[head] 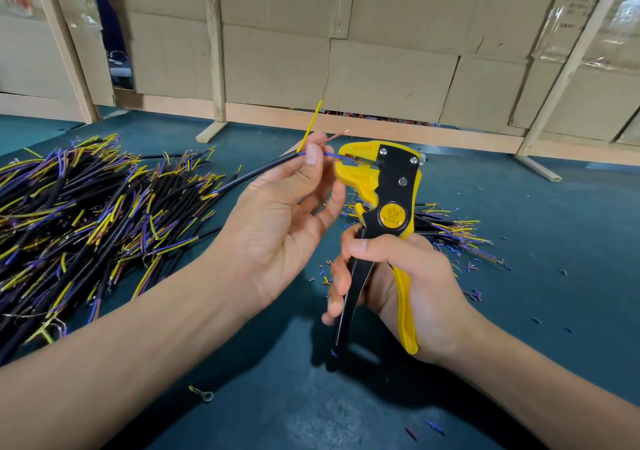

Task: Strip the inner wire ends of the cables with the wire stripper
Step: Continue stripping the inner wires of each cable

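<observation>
One blue inner wire (331, 155) runs level from the left hand (277, 228), whose thumb and fingers pinch the black cable (256, 172), rightward into the wire stripper (379, 186) head, seemingly seated; the right hand (391, 276) grips both handles above the green mat (519, 311).

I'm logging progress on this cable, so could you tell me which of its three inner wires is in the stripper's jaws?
The blue wire; it runs from the left hand into the wire stripper, while the yellow wire and brown wire point up, clear of it.
</observation>
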`<action>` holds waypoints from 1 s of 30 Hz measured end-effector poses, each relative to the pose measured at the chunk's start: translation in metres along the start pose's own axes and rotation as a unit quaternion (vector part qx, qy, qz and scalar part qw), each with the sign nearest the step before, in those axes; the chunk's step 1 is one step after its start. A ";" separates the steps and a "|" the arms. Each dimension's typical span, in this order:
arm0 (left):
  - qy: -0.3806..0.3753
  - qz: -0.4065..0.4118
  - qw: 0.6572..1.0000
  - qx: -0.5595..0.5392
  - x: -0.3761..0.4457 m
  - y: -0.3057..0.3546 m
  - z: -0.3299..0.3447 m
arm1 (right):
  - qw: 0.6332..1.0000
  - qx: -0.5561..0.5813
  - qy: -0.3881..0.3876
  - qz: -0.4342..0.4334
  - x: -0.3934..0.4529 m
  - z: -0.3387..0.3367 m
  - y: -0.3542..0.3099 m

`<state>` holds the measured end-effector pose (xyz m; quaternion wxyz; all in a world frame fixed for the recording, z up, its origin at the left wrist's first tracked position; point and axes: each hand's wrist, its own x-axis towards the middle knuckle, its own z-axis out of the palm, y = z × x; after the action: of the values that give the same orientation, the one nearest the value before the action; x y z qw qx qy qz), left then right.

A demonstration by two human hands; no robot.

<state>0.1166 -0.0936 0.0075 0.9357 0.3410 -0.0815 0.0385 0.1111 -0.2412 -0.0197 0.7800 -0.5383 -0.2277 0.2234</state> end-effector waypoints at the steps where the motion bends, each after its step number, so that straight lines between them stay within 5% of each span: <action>1: 0.005 0.001 1.000 -0.004 0.000 -0.001 0.000 | 1.000 -0.001 0.002 -0.001 0.000 0.000 0.000; 14: 0.020 0.002 1.000 -0.013 -0.001 -0.001 0.001 | 0.999 0.017 -0.047 -0.018 0.003 -0.005 0.005; 30: 0.028 0.000 0.999 -0.026 0.001 -0.002 -0.001 | 1.000 -0.011 -0.010 -0.002 0.002 -0.004 0.001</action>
<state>0.1178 -0.0940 0.0054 0.9463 0.3151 -0.0560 0.0459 0.1148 -0.2422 -0.0214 0.7718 -0.5446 -0.2389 0.2249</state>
